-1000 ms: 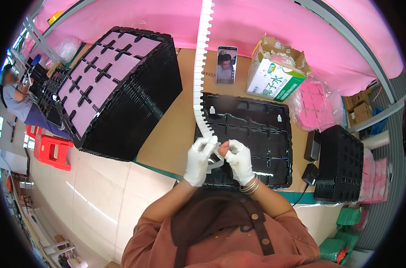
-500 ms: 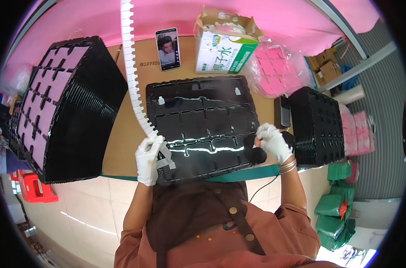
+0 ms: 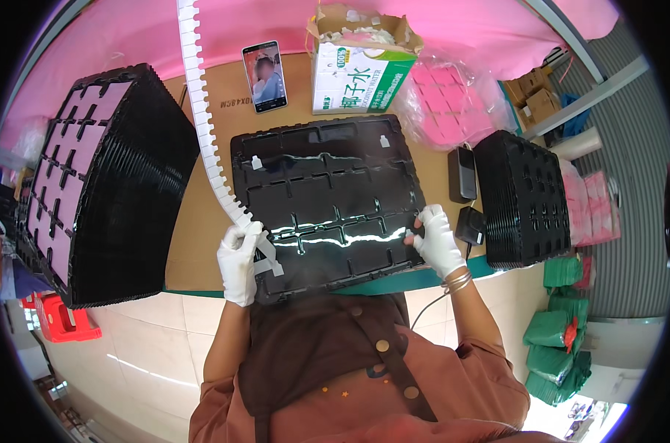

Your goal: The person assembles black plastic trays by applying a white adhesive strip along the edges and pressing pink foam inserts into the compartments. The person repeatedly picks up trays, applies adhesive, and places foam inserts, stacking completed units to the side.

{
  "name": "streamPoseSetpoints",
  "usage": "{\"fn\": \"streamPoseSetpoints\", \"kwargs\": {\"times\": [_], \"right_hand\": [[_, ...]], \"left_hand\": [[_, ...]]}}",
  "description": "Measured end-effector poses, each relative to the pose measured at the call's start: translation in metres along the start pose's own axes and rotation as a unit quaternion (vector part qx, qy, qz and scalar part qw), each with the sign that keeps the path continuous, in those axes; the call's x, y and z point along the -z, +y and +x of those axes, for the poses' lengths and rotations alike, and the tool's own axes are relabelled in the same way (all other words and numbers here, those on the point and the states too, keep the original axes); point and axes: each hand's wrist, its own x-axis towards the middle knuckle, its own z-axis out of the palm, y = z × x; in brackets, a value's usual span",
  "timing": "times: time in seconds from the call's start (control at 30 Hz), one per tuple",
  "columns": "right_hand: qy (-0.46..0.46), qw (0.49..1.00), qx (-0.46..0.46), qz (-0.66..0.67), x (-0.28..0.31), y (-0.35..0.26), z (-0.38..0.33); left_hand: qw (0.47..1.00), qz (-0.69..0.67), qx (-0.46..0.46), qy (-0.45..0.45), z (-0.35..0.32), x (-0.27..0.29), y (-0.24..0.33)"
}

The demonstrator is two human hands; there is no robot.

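Gripping the white notched strip (image 3: 202, 125) in my gloved left hand (image 3: 239, 262) at the tray's near-left corner | right hand (image 3: 437, 240) pinches a small white part at the black compartment tray's (image 3: 327, 199) right edge | I count two black tray stacks (image 3: 91, 199), one phone (image 3: 264, 76), one carton (image 3: 357, 70) | cardboard-covered bench (image 3: 195, 244), tiled floor.

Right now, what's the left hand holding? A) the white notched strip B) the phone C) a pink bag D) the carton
A: the left hand grips the end of the white notched strip at the near left corner of the black tray; the phone and carton stand untouched at the back.
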Motion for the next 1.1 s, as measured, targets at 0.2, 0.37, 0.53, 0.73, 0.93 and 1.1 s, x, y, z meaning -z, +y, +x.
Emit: {"fn": "streamPoseSetpoints", "kwargs": {"times": [0.2,0.37,0.53,0.73,0.93,1.1], "right_hand": [[-0.061,0.998,-0.015,0.001,0.007,0.008,0.002],[-0.100,0.994,0.031,-0.019,0.017,0.006,0.004],[-0.127,0.990,0.031,0.053,0.024,0.016,0.005],[-0.075,0.997,0.015,-0.010,0.015,-0.002,0.007],[-0.037,0.998,0.039,-0.017,0.006,0.006,0.006],[0.020,0.997,0.064,-0.043,-0.006,0.004,0.005]], "left_hand": [[1.000,0.030,0.003,-0.006,0.002,0.004,-0.004],[1.000,0.005,-0.014,-0.002,-0.001,-0.001,-0.003],[1.000,0.009,-0.019,-0.003,0.001,0.000,-0.006],[0.999,0.037,-0.018,0.001,0.002,0.004,-0.010],[1.000,0.003,-0.024,0.009,0.001,-0.002,-0.006],[1.000,-0.003,-0.014,0.009,0.002,-0.001,-0.008]]}}
